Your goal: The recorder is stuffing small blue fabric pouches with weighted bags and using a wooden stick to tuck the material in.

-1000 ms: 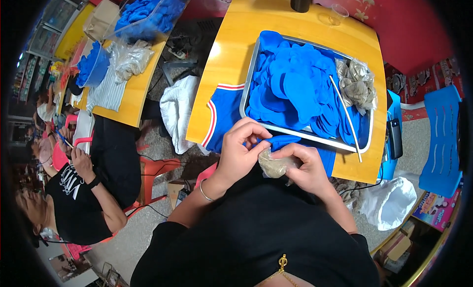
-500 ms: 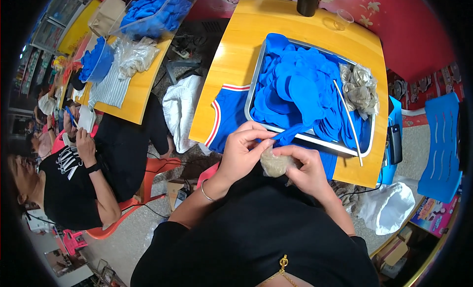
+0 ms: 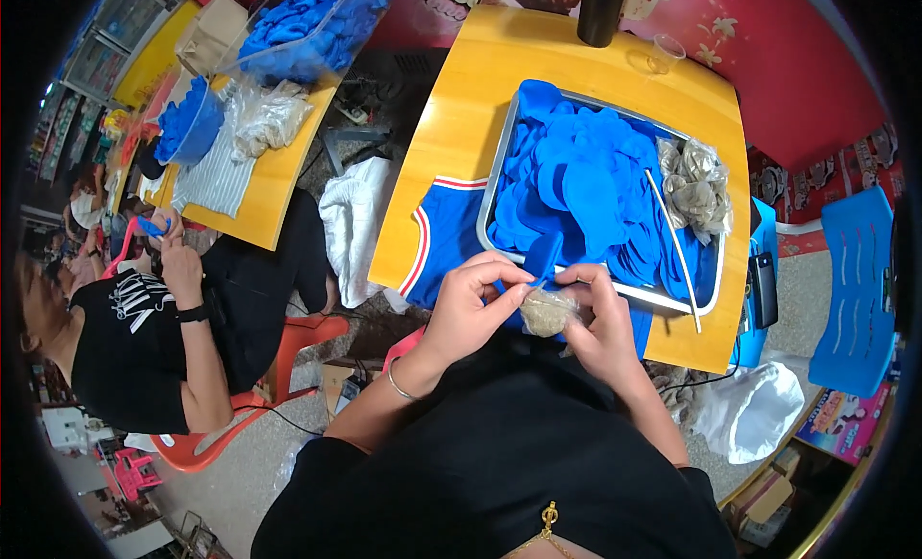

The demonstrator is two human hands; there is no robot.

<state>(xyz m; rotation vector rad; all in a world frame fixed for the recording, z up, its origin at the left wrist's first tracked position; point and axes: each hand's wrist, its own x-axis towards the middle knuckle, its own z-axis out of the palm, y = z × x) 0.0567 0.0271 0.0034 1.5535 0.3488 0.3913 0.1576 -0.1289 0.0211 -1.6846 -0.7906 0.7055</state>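
My left hand pinches the narrow end of a blue fabric piece, whose wider end stands up toward the tray. My right hand has thumb and fingers closed round a small clear plastic bag with greyish-brown contents. The bag's top meets the blue piece between my fingertips; how they join there is hidden. Just beyond my hands, a metal tray is heaped with flat, rounded blue pieces. More bagged greyish-brown packets sit at its right side, and a thin white stick leans across its right edge.
Under the tray a blue garment lies on the yellow table. A dark cylinder and clear cup stand at the back. Left, a seated co-worker handles a blue piece beside another table. A blue chair is at right.
The blue piece between my hands has swung from lying sideways to standing upright. My right hand and the small bag have shifted slightly right. The co-worker's hands have moved too.
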